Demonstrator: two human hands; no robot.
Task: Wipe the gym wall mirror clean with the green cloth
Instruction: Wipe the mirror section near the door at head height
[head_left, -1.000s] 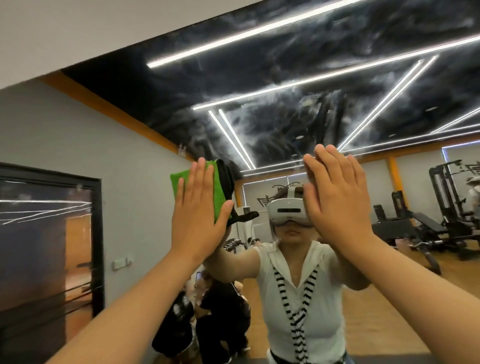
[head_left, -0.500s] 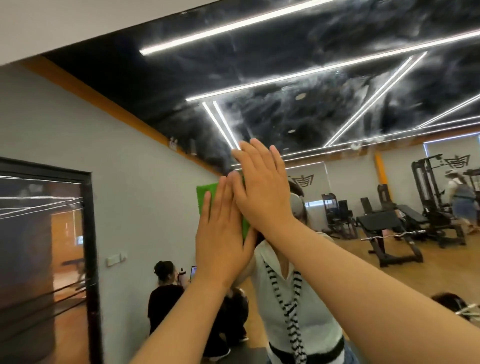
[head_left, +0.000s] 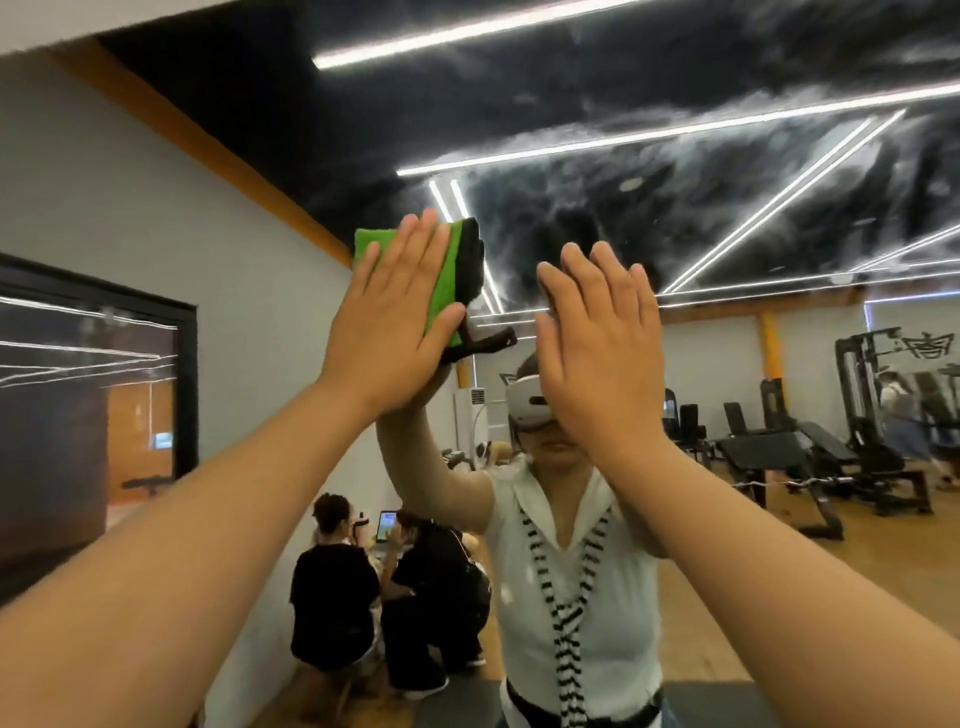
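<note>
Left hand (head_left: 389, 317): fingers straight, together, palm pressing green cloth (head_left: 448, 275) flat on mirror (head_left: 675, 208), high up. Right hand (head_left: 602, 353): fingers straight, holds nothing, raised flat at glass just beside left hand, not touching it. Glass looks smeared above hands.

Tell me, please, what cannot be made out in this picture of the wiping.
Head view:
green cloth: mostly covered by the left hand pressing it.
right hand: contact with the mirror unclear; palm faces away.
mirror: lower and right edges cut off by the frame.
reflected laptop screen: too small to read.
</note>
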